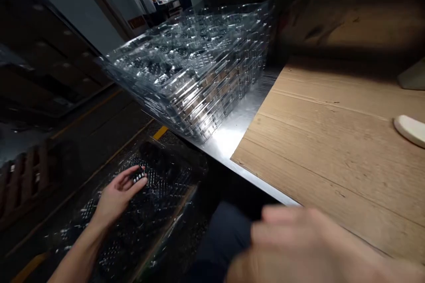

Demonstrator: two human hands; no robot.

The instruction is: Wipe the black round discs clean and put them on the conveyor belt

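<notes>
My left hand (pixel 119 192) reaches down at the lower left, its thumb and fingers curved around a small black piece with a row of bright spots (pixel 139 176). Just beneath it lies a wide layer of black pieces under shiny clear plastic (pixel 162 185), below the height of the table. At the lower right, my right hand (pixel 295 243) is close to the camera and badly blurred. It looks curled, over the front edge of a brown cardboard sheet (pixel 325 137); whether it holds anything is hidden.
A tall stack of clear plastic trays (pixel 212 79) stands on the metal tabletop (pixel 232 130), left of the cardboard. A pale rounded object (pixel 410 129) lies at the right. On the floor at far left is a wooden pallet (pixel 26 177). Shelving stands in the background.
</notes>
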